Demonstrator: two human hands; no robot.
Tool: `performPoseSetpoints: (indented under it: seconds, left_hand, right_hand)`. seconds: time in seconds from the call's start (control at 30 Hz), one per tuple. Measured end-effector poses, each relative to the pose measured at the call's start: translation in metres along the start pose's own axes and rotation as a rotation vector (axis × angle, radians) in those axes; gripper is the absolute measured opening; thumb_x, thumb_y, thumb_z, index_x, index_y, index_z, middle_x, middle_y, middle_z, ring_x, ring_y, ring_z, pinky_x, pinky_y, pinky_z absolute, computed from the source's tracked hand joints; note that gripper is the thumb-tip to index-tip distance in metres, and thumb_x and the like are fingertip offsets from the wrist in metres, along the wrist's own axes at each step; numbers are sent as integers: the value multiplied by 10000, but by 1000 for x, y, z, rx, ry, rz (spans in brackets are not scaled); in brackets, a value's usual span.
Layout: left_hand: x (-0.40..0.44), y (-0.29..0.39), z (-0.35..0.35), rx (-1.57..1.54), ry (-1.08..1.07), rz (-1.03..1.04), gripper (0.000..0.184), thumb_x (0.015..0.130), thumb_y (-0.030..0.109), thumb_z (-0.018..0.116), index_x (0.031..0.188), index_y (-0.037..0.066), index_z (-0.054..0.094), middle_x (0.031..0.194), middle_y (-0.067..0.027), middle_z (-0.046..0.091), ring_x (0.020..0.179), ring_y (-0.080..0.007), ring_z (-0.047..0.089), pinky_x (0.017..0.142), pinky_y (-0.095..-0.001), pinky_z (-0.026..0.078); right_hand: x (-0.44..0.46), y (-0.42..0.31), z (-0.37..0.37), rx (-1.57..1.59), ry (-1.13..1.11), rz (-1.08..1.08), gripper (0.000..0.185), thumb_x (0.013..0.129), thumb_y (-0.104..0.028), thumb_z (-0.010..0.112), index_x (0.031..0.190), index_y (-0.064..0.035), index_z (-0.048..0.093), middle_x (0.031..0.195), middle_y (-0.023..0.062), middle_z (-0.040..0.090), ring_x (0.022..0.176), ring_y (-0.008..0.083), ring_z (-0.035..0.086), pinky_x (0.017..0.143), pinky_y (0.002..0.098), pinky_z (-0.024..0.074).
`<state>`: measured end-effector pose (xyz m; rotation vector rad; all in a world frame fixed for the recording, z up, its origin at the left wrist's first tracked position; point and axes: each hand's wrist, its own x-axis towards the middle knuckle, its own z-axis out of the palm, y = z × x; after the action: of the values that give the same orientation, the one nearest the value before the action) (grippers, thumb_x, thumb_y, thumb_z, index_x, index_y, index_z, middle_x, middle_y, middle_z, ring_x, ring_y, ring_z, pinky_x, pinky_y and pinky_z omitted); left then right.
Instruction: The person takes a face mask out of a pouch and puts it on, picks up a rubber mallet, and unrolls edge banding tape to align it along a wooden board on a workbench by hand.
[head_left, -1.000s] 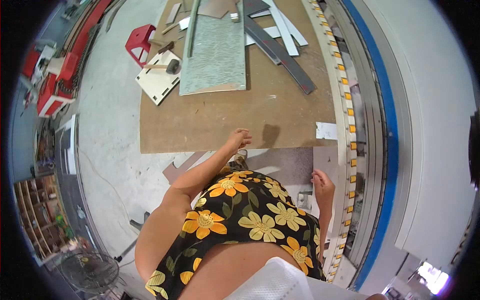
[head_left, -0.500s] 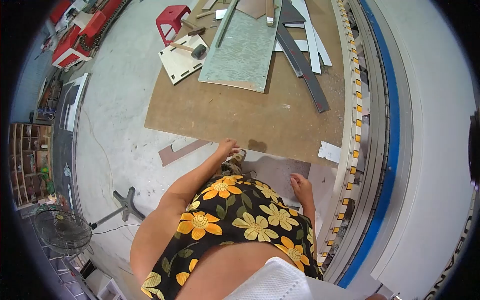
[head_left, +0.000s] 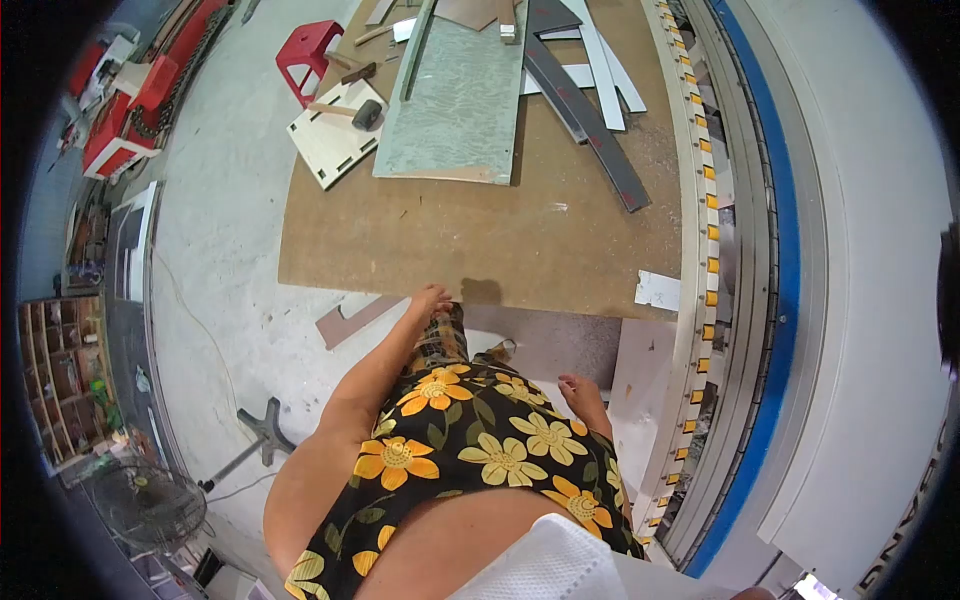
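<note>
My left hand [head_left: 432, 299] hangs near the front edge of the brown board table [head_left: 400, 255], fingers loosely bent and apart, with nothing in it. Lower and to the right, my right hand [head_left: 583, 396] is beside the flowered apron [head_left: 500, 455], also empty with its fingers loosely apart. On the table lie a pale green panel [head_left: 460, 110], a cream slotted board [head_left: 330, 145] with a black-headed mallet [head_left: 367, 114] on it, dark grey strips [head_left: 605, 150] and white strips [head_left: 603, 75]. A small white piece [head_left: 657, 289] is at the table's right front corner.
A machine rail with yellow blocks [head_left: 711, 233] and a blue beam [head_left: 788, 270] runs along the right. At the left are a red stool [head_left: 306, 55], a standing fan [head_left: 148, 500] and wooden shelves [head_left: 65, 370]. A flat brown cutout [head_left: 350, 322] lies on the floor by the table.
The view has shifted and turned. My left hand has moved left along the table's edge, and my right hand has come left and down, closer to the apron. More of one leg shows.
</note>
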<state>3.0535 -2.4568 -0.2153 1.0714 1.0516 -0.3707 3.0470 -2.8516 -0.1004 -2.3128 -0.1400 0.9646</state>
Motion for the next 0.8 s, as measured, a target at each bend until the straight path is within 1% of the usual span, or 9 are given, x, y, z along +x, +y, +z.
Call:
performPoseSetpoints:
  seconds: [0.13, 0.23, 0.33, 0.4, 0.43, 0.53, 0.63, 0.7, 0.8]
  left_hand:
    - [34, 47, -36, 56, 86, 92, 303, 849, 284, 516, 1094, 108, 485, 915, -88, 642, 655, -157, 611, 505, -274, 395]
    - [59, 94, -64, 83, 143, 160, 356, 842, 305, 526, 1128, 98, 480, 969, -82, 624, 736, -175, 612, 620, -310, 412]
    - [91, 135, -88, 75, 299, 339, 331, 795, 217, 556, 1054, 12, 539, 895, -131, 645, 655, -214, 622, 580, -359, 472]
    - [127, 155, -109, 262, 402, 424, 360, 772, 194, 566, 1060, -20, 534, 881, -156, 640, 651, -232, 625, 609, -365, 487]
    - [144, 166, -120, 360, 455, 465, 375, 761, 183, 571, 1063, -36, 531, 874, -169, 637, 649, -241, 626, 623, -368, 495]
    - [156, 202, -126, 590, 641, 644, 410, 745, 179, 577, 1087, -40, 519, 842, -189, 629, 713, -274, 635, 644, -359, 494]
    - [121, 263, -108, 424, 594, 536, 433, 737, 172, 578, 1112, -32, 510, 916, -218, 618, 853, -319, 616, 730, -388, 480]
    - [150, 271, -119, 486, 653, 583, 457, 735, 184, 594, 1125, -37, 501, 980, -231, 600, 930, -340, 587, 782, -401, 460]
    - [179, 284, -125, 603, 664, 599, 505, 737, 223, 629, 1134, -54, 487, 1076, -249, 565, 1004, -357, 556, 831, -410, 441]
  right_hand:
    - [26, -25, 2, 14, 37, -9, 277, 830, -223, 564, 1023, -32, 622, 956, 169, 650, 887, 283, 632, 772, 350, 483]
    - [59, -48, 3, 25, 52, -19, 265, 833, -204, 566, 1010, -14, 622, 920, 174, 655, 847, 264, 640, 743, 337, 488]
    - [91, -85, -1, 0, 13, -33, 269, 837, -205, 564, 1023, -17, 616, 919, 173, 654, 847, 252, 638, 748, 329, 483]
    - [113, -111, -7, -45, -17, -35, 266, 839, -204, 562, 1023, -18, 614, 912, 173, 654, 846, 245, 636, 749, 326, 480]
    - [124, -124, -11, -39, -8, -40, 266, 834, -204, 564, 1020, -22, 617, 920, 174, 653, 858, 261, 636, 755, 335, 482]
    - [150, -148, -18, -16, 17, -54, 261, 821, -199, 572, 1013, -29, 622, 931, 177, 651, 877, 292, 636, 764, 350, 487]
    - [172, -166, -23, -34, 55, -90, 246, 822, -180, 577, 1010, -26, 619, 915, 166, 654, 856, 274, 637, 749, 338, 487]
    - [178, -180, -25, -89, 61, -115, 233, 832, -163, 574, 1011, -20, 615, 894, 145, 658, 827, 244, 635, 734, 323, 484]
    - [184, -190, -18, -57, 19, -62, 236, 834, -169, 571, 1011, -19, 616, 891, 158, 657, 831, 256, 639, 734, 329, 487]
